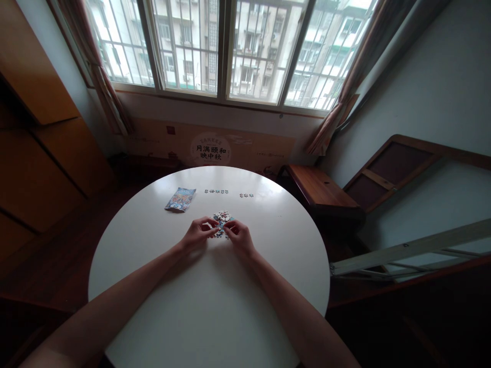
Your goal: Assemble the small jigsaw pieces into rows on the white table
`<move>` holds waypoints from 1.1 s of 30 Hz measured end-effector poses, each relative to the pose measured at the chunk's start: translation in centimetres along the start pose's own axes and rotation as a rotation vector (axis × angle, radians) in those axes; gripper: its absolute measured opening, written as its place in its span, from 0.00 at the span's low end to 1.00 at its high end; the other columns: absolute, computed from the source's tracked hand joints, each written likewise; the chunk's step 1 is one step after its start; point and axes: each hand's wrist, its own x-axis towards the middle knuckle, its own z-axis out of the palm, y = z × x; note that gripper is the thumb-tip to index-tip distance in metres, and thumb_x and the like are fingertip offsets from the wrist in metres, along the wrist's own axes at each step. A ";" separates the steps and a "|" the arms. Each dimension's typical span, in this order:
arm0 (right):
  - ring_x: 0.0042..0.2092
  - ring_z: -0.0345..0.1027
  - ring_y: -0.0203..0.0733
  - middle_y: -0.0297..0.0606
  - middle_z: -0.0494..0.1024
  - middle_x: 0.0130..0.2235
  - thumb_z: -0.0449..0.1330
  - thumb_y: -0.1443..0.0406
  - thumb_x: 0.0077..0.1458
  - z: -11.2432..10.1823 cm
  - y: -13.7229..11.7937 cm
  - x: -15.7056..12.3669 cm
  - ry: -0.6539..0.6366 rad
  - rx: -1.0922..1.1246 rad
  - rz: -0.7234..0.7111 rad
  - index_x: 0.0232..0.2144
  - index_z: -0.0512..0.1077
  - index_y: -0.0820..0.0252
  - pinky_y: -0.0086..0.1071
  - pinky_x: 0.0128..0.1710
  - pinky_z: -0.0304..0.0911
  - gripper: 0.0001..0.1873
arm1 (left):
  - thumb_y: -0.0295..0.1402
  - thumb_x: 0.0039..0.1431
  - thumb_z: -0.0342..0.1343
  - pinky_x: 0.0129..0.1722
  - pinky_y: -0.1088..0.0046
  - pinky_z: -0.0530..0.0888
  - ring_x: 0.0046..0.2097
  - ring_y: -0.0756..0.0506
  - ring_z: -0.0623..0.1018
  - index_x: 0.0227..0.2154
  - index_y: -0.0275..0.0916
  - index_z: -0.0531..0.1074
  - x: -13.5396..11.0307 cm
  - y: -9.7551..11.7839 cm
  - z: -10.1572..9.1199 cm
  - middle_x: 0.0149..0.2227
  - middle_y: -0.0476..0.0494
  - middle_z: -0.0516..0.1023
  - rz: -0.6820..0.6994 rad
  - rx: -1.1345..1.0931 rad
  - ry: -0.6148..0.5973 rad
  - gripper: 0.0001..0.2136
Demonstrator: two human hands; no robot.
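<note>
A small heap of jigsaw puzzle pieces (222,216) lies near the middle of the round white table (199,301), some showing pale backs and others blue printed faces. My left hand (200,230) is at the heap's left side, thumb and fingers closed in a pinch on a puzzle piece. From the right, my right hand (238,234) meets it, its fingertips also pinching a puzzle piece. The fingertips of both hands almost touch, and the pieces in them are small and partly hidden. Loose pieces lie between and just under the hands.
Beyond the heap are a row of several puzzle pieces (217,191) and a shorter row of three (246,195). A colourful printed packet (181,199) lies to the left. A wooden side table (322,186) stands past the table's right edge, below the window.
</note>
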 end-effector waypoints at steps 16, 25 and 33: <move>0.25 0.64 0.34 0.36 0.75 0.27 0.59 0.60 0.50 0.0 0.2 0.0 -0.006 -0.003 0.002 0.30 0.73 0.62 0.27 0.25 0.61 0.10 | 0.40 0.46 0.63 0.26 0.76 0.71 0.26 0.50 0.74 0.34 0.32 0.74 0.0 0.0 0.0 0.25 0.46 0.74 -0.004 0.001 -0.002 0.17; 0.25 0.65 0.35 0.36 0.75 0.27 0.59 0.59 0.50 0.0 0.2 0.0 -0.010 -0.013 0.002 0.30 0.72 0.61 0.28 0.25 0.62 0.10 | 0.41 0.46 0.63 0.25 0.76 0.71 0.26 0.50 0.74 0.34 0.32 0.74 0.0 -0.1 0.0 0.25 0.46 0.74 0.006 0.002 0.002 0.16; 0.25 0.66 0.36 0.36 0.75 0.27 0.59 0.60 0.50 0.1 0.0 0.0 -0.004 -0.012 0.010 0.29 0.72 0.61 0.28 0.26 0.62 0.10 | 0.40 0.46 0.63 0.26 0.76 0.71 0.27 0.50 0.74 0.35 0.32 0.74 0.0 0.0 0.0 0.28 0.45 0.75 -0.008 0.005 -0.009 0.17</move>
